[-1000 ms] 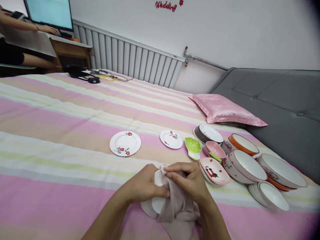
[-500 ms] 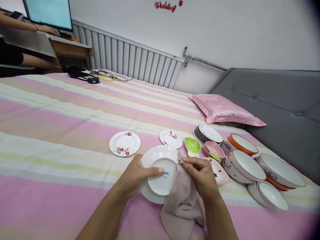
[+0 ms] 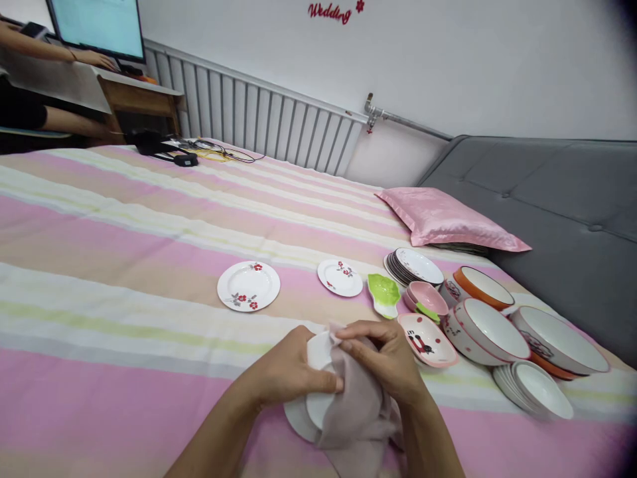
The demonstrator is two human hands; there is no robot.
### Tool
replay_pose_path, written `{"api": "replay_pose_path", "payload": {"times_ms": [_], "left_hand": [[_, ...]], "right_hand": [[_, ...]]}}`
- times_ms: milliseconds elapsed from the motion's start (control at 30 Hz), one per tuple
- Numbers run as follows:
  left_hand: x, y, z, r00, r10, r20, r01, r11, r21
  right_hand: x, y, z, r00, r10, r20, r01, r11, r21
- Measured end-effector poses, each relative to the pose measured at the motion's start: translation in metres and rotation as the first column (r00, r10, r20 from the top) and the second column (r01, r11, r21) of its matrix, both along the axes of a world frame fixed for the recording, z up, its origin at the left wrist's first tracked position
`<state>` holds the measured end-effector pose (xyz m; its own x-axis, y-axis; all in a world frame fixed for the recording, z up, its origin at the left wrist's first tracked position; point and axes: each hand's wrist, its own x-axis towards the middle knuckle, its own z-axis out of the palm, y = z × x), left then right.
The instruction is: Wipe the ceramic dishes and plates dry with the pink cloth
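A white plate (image 3: 304, 419) is in my left hand (image 3: 291, 372), whose thumb lies across its face. My right hand (image 3: 385, 355) pinches a greyish-pink cloth (image 3: 355, 411) against the plate's upper right rim. The cloth drapes over the plate's right part and hides it, and hangs down below. Just beyond my hands, two white plates with red flowers lie apart on the bed: a larger plate (image 3: 263, 284) on the left and a smaller plate (image 3: 333, 279). A green leaf-shaped dish (image 3: 383, 292) and a pink-rimmed square dish (image 3: 430, 335) are close to my right hand.
To the right stand stacked plates (image 3: 421, 264), pink bowls (image 3: 426, 297), large bowls (image 3: 497, 332) and small white bowls (image 3: 542, 388). A pink pillow (image 3: 448, 216) leans near the grey headboard (image 3: 562, 192). Cables (image 3: 223, 151) lie at the bed's far edge; another person's hand (image 3: 97, 60) rests on a desk.
Both hands have come lower and nearer with the plate, which is now more tilted. The cloth covers more of its face, and the blue mark is hidden.
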<state>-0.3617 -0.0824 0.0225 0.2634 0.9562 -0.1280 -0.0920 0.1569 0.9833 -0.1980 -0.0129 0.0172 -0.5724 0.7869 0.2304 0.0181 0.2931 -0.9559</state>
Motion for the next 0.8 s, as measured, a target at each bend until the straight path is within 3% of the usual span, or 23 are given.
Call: {"api": "replay_pose_path", "payload": {"times_ms": [133, 300, 500, 700, 800], "left_hand": [[0.004, 0.001, -0.001, 0.999, -0.047, -0.015, 0.047, 0.999, -0.001], [0.001, 0.001, 0.001, 0.999, -0.001, 0.042, 0.001, 1.0, -0.005], [-0.01, 0.001, 0.005, 0.96, 0.18, 0.214, -0.181, 0.983, -0.015], [-0.01, 0.002, 0.008, 0.829, 0.412, 0.378, -0.398, 0.91, -0.119], [-0.01, 0.003, 0.007, 0.791, 0.469, 0.392, -0.446, 0.882, -0.154]], "right_hand": [[-0.004, -0.005, 0.005, 0.997, 0.045, 0.066, -0.046, 0.999, 0.018], [0.0, 0.0, 0.003, 1.0, -0.018, 0.022, 0.017, 0.999, 0.048], [0.011, 0.011, -0.006, 0.98, -0.173, -0.097, 0.177, 0.983, 0.039], [0.016, 0.015, -0.01, 0.973, -0.184, -0.142, 0.189, 0.982, 0.02], [0.015, 0.014, -0.009, 0.972, -0.183, -0.146, 0.19, 0.981, 0.034]]}}
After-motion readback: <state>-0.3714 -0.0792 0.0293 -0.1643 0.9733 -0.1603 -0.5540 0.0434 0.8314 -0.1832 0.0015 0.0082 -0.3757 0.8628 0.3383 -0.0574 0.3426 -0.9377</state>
